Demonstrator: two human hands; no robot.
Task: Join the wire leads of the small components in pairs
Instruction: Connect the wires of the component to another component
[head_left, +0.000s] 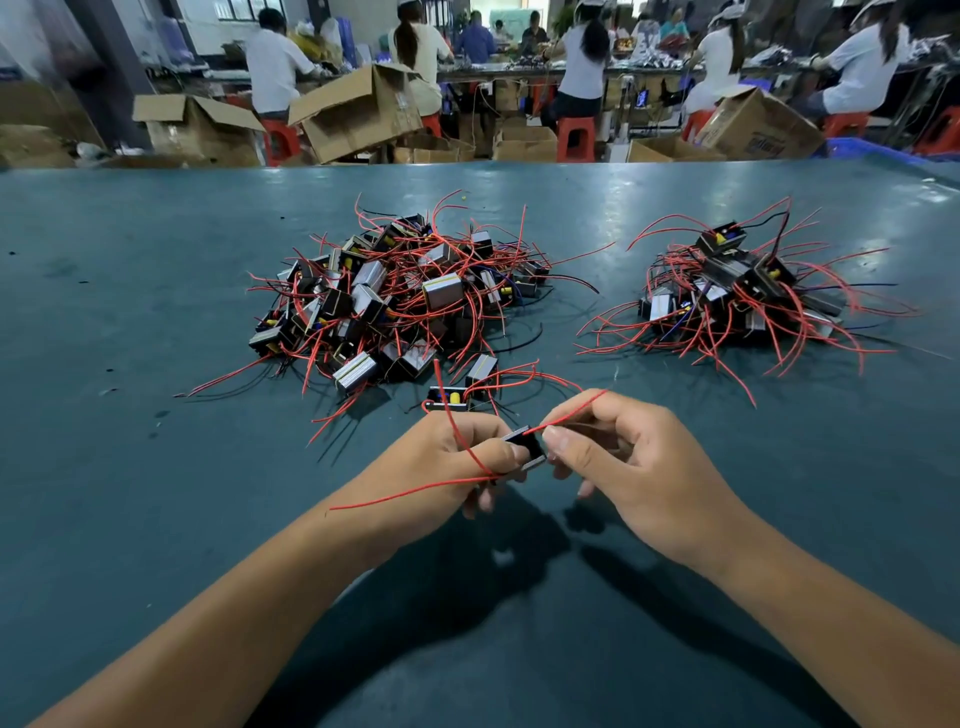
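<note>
A small black component (529, 447) sits between my two hands, just above the green table. My left hand (447, 465) grips its left side, and a red wire lead (415, 491) loops across that hand and trails out to the left. My right hand (623, 457) pinches the component's right side, with another red lead (571, 413) running up over its fingers. Two loose components (449, 399) lie just beyond my hands. A big heap of components with red leads (400, 296) lies at centre, a smaller heap (737, 291) to the right.
The green table (156, 312) stretches wide on every side of the heaps. Beyond its far edge stand open cardboard boxes (358, 114), red stools (575, 137) and several people seated with their backs to me at another bench.
</note>
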